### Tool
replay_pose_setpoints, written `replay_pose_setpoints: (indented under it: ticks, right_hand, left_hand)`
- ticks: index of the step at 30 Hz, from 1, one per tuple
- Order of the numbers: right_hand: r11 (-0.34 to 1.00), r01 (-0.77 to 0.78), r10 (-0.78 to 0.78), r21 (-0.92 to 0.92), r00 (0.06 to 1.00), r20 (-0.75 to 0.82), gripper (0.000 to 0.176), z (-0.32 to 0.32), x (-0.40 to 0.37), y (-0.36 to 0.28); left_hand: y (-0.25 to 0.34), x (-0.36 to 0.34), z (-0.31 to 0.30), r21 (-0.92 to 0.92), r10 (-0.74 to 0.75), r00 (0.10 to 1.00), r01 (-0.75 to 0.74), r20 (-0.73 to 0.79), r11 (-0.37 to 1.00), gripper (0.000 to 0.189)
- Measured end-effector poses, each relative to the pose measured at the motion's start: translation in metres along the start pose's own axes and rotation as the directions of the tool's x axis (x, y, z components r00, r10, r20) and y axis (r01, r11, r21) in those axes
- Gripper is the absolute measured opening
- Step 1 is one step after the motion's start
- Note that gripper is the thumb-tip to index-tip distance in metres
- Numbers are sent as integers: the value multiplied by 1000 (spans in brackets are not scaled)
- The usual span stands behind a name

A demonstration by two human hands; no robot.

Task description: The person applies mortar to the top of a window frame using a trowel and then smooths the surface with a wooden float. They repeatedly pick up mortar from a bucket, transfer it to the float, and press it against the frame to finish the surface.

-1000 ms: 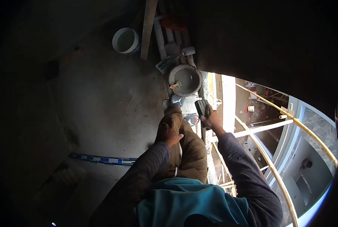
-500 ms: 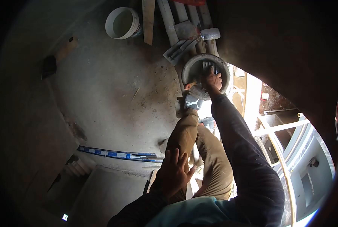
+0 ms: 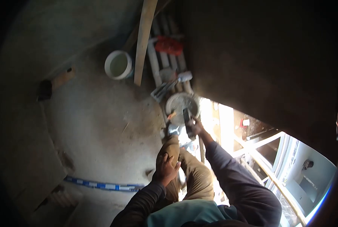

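Note:
My right hand grips a long, dark, flat tool at the near right side of a round grey basin. Blur hides the tool's exact kind. An orange-ended handle leans at the basin's left rim. Just beyond the basin, a flat trowel lies on the pipes. My left hand rests on my left knee, fingers spread, holding nothing.
A white bucket of cloudy liquid stands on the floor beside an upright wooden plank. Several pale pipes carry a red bag. A blue-and-white strip lies at left. An opening with pale bars drops away at right.
My right hand has come up out of the basin towards me, bringing the dark tool with it. The view has shifted, while my left hand stays on the knee.

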State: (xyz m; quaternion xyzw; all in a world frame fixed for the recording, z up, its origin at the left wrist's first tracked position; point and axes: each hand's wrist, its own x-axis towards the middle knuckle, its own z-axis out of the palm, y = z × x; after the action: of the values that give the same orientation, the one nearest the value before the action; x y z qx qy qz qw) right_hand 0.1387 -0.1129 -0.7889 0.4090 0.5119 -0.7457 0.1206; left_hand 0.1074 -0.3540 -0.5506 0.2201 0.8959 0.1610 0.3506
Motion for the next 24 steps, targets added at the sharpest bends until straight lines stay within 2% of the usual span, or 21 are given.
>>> replay_pose_setpoints:
  ticks: [1,2,3,4,6,7,8,9,10,12,13,14,16,17,18,20,21,22,23,24]
  right_hand:
    - [995,-88,89,-51,996,12,69,-2,-44,-49]
    - [982,-115,107,-148,992,-60,67,-7,-74,-70]
    - [980,-172,165,-104,984,-74,68,-2,-135,-139]
    - [983,-178,174,-45,981,-91,71,-6,-174,-164]
    - [985,-171,168,-3,971,-171,72,-26,-243,-193]
    - [997,-78,79,9,975,-210,71,-42,-268,-194]
    - [1000,12,-8,14,970,-243,71,-62,-295,-191]
    - [977,189,-212,-102,930,-299,71,-95,-309,-169]
    - [910,347,-407,-227,850,-335,70,-127,-317,-161]
    - [940,338,-254,53,793,-553,72,-132,-409,-236]
    - [912,411,-339,-18,725,-600,74,-139,-447,-267]
    - [876,473,-420,-98,646,-637,77,-150,-479,-298]
    - [782,494,-602,-380,440,-666,84,-157,-549,-359]
    - [712,575,-668,-403,378,-641,87,-149,-585,-392]
    - [624,650,-735,-434,299,-609,90,-143,-619,-430]
    - [434,651,-858,-622,89,-506,93,-131,-674,-485]
    - [414,594,-879,-690,64,-472,92,-122,-704,-509]
    - [385,524,-903,-760,44,-427,92,-113,-733,-533]
    - [282,410,-943,-868,-47,-329,89,-101,-759,-558]
    - [171,276,-969,-946,-128,-212,86,-85,-781,-583]
  left_hand:
    - [2,5,1,-27,-16,1000,15,-26,1000,51]
    - [5,10,-2,-53,-24,999,22,-47,998,53]
    - [12,13,-5,-76,-84,995,80,-56,994,61]
    - [24,18,-15,-37,-114,991,112,-67,993,72]
    - [89,34,-64,-127,-22,945,-21,-327,992,82]
    - [131,49,-91,-199,84,889,-191,-449,961,91]
    - [188,53,-143,-199,250,767,-438,-591,877,96]
    - [244,53,-193,-213,368,612,-671,-700,710,100]
    - [298,37,-244,-200,440,498,-800,-747,565,103]
    - [396,3,-330,14,570,145,-964,-809,265,110]
    - [435,-14,-361,154,615,-26,-976,-788,156,114]
    - [469,-39,-391,218,634,-126,-974,-763,69,111]
    - [522,-61,-421,196,617,-180,-980,-766,-42,104]
    - [539,-65,-425,63,646,-130,-990,-752,-127,95]
    - [545,-61,-417,117,588,-127,-992,-799,-55,89]
    - [542,-45,-406,184,570,-165,-983,-805,-25,84]
    - [541,-52,-413,197,566,-199,-978,-800,-65,84]
    - [538,-59,-419,266,571,-208,-964,-794,19,83]
    - [537,-66,-421,322,568,-206,-940,-796,110,82]
    - [537,-67,-422,328,544,-236,-941,-805,78,82]
